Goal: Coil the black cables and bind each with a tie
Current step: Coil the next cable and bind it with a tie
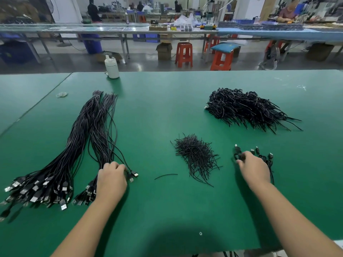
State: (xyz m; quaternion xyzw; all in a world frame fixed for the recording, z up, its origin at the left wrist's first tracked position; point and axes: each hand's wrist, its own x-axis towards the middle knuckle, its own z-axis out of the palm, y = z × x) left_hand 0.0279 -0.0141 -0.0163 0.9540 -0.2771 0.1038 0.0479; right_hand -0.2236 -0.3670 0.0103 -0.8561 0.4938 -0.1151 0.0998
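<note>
Two long bundles of straight black USB cables (89, 138) lie on the left of the green table (157, 210), plugs toward me. My left hand (111, 179) is over the plug end of the right bundle, fingers curled round a cable beside loose plugs (134, 174). A heap of short black ties (196, 154) sits in the middle, one single tie (166, 176) in front of it. My right hand (254, 168) rests on a small group of coiled cables (263, 156), fingertips touching one. A big pile of bound coils (245, 108) lies at the back right.
A white bottle (112, 67) stands at the table's far edge. Rubber bands (62, 94) lie at the back left. Beyond the table are red stools (183, 54), cardboard boxes, long workbenches and people at work.
</note>
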